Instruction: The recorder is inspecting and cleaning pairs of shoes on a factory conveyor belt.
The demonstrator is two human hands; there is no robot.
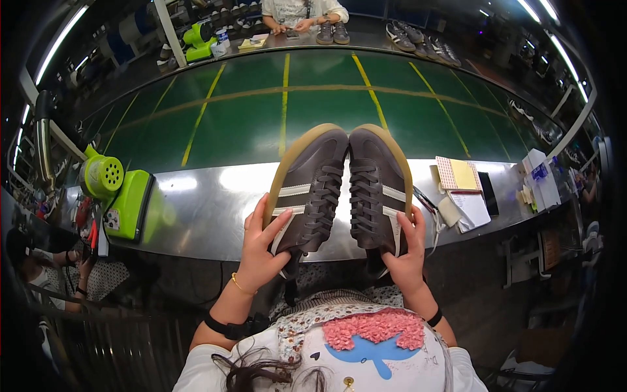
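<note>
Two dark brown sneakers with white side stripes, dark laces and tan soles are held up side by side, toes pointing away and touching or nearly so. My left hand (260, 238) grips the left sneaker (307, 189) by its outer side near the heel, thumb toward the collar. Around the outer heel side of the right sneaker (379, 189) my right hand (408, 251) is closed in the same way. Both shoes are above the near edge of the metal bench (248, 228). Their soles' undersides are hidden.
Beyond the bench runs a green conveyor belt (251, 124) with yellow lines. A lime-green machine (130, 202) stands at the left. Notepads (469, 209), a dark phone-like slab (487, 193) and a white box (541, 176) lie at the right. Across the belt sits a co-worker (304, 16) near more shoes.
</note>
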